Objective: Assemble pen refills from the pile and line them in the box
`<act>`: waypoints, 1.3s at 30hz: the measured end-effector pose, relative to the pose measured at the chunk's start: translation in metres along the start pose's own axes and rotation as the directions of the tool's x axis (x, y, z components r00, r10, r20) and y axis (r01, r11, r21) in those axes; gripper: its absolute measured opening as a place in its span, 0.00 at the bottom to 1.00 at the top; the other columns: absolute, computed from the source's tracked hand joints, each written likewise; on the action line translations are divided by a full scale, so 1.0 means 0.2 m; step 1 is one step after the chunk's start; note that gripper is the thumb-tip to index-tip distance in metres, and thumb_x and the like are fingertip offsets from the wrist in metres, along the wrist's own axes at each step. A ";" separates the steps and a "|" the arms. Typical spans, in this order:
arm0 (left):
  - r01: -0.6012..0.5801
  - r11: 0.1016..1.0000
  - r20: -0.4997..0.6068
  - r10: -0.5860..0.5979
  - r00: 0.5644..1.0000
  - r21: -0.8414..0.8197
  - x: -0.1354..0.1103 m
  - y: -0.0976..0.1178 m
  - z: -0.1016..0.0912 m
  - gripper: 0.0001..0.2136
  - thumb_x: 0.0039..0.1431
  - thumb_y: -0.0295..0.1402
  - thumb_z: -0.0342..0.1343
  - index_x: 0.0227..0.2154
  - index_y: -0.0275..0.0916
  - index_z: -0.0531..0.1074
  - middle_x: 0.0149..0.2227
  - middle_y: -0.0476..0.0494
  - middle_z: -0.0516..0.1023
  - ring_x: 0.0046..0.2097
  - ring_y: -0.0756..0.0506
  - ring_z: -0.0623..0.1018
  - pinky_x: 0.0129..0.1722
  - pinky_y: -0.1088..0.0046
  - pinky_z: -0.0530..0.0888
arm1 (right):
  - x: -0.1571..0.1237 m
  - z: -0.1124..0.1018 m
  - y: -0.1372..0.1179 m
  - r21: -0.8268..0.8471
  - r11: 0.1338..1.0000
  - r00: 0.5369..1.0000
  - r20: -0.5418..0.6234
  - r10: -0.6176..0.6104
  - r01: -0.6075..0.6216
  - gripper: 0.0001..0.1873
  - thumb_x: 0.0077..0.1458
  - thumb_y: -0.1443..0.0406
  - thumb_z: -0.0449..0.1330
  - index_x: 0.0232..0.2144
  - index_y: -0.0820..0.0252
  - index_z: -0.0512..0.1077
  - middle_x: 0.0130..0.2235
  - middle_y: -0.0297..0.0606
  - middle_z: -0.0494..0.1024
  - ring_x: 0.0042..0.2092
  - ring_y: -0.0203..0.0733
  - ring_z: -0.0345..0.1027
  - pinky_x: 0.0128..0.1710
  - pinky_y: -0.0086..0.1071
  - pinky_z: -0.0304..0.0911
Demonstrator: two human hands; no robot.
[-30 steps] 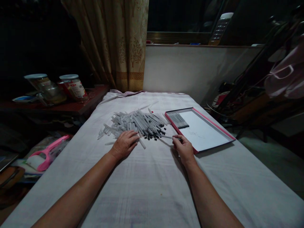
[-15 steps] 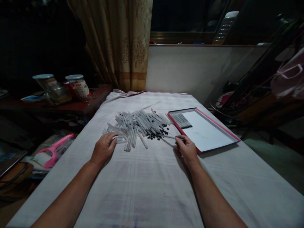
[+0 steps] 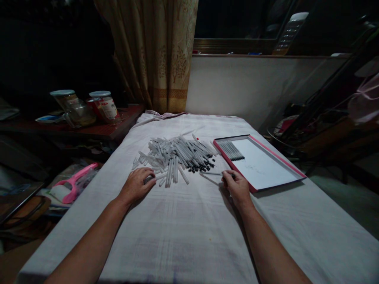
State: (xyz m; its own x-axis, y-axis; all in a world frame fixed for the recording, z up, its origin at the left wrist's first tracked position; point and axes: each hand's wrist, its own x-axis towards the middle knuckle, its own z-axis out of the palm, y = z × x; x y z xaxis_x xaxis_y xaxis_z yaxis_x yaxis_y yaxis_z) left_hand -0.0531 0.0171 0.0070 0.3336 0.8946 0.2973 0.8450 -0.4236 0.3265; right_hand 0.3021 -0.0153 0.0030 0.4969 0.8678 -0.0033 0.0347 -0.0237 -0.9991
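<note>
Patterned curtain (image 3: pixel 166 55) is hanging beside a dark window (image 3: pixel 233 19); a white-capped bottle (image 3: pixel 291 33) is standing on the sill (image 3: pixel 231 55) at right. On the left, a dark-red side table (image 3: pixel 126 120) is holding two lidded jars, one labelled (image 3: pixel 109 108), one partly hidden (image 3: pixel 65 101) behind a glass pitcher (image 3: pixel 79 115). A blue-and-white packet (image 3: pixel 49 118) is lying near the pitcher. Below, a pink plastic thing (image 3: pixel 74 183) is resting on clutter. Far right, pink fabric (image 3: pixel 367 102) is hanging.

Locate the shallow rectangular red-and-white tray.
In the head view, the tray lies right of centre on pale cloth, beside the right hand and right of the heaped translucent plastic tubes.
</note>
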 end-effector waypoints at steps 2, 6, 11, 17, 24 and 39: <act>0.068 0.997 -0.001 -0.068 0.998 0.037 0.03 0.01 0.00 0.15 0.61 0.42 0.49 0.41 0.40 0.75 0.45 0.39 0.79 0.48 0.38 0.76 0.50 0.61 0.69 | 0.00 0.00 0.01 -0.002 1.000 1.000 0.001 0.003 -0.003 0.27 0.33 0.46 0.68 0.27 0.62 0.73 0.19 0.33 0.73 0.19 0.34 0.61 0.16 0.26 0.53; 0.124 0.988 0.038 -0.128 0.991 0.097 0.10 0.03 0.00 0.14 0.59 0.39 0.51 0.42 0.40 0.76 0.43 0.38 0.80 0.47 0.37 0.76 0.48 0.60 0.68 | 0.01 0.00 0.03 -0.021 1.000 1.000 0.014 -0.018 0.019 0.26 0.35 0.46 0.67 0.26 0.63 0.73 0.19 0.34 0.73 0.18 0.33 0.59 0.14 0.25 0.51; 0.125 0.987 0.116 -0.137 0.984 0.105 0.18 0.04 0.00 0.10 0.54 0.38 0.57 0.37 0.42 0.78 0.39 0.40 0.80 0.43 0.36 0.76 0.45 0.59 0.69 | 0.01 0.00 0.03 -0.016 1.000 1.000 0.026 -0.009 0.009 0.24 0.37 0.48 0.67 0.27 0.63 0.74 0.20 0.35 0.75 0.17 0.32 0.61 0.13 0.24 0.52; 0.155 0.987 0.070 -0.157 0.985 0.031 0.18 0.12 -0.03 0.12 0.60 0.37 0.50 0.38 0.39 0.76 0.39 0.40 0.78 0.42 0.40 0.75 0.44 0.62 0.70 | -0.03 0.02 -0.02 0.080 0.995 0.997 0.061 0.048 -0.053 0.20 0.35 0.53 0.69 0.26 0.62 0.73 0.22 0.37 0.77 0.18 0.31 0.62 0.14 0.22 0.52; 0.333 0.313 0.188 -0.413 0.891 -0.889 0.07 0.35 0.01 0.20 0.54 0.44 0.58 0.48 0.40 0.72 0.33 0.48 0.74 0.29 0.51 0.73 0.24 0.78 0.70 | -0.13 0.08 -0.07 0.192 0.972 0.966 0.244 0.089 -0.138 0.17 0.38 0.57 0.68 0.31 0.62 0.77 0.25 0.36 0.77 0.19 0.29 0.58 0.14 0.22 0.48; 0.392 -0.043 0.371 -0.431 0.823 -0.919 0.03 0.47 0.09 0.19 0.43 0.40 0.69 0.33 0.38 0.68 0.35 0.45 0.80 0.26 0.53 0.76 0.16 0.85 0.67 | -0.21 0.14 -0.07 0.090 0.989 0.899 0.432 0.070 -0.120 0.17 0.39 0.56 0.67 0.30 0.62 0.81 0.21 0.32 0.71 0.19 0.29 0.56 0.17 0.24 0.48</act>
State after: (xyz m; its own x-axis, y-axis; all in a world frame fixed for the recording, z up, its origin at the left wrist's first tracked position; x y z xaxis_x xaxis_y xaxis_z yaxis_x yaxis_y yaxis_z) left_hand 0.0358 -0.0152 0.0226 0.0656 0.9714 -0.2283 -0.2895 0.2375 0.9272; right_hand 0.2556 -0.0374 0.0151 0.0749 0.9930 -0.0911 -0.1035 -0.0831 -0.9911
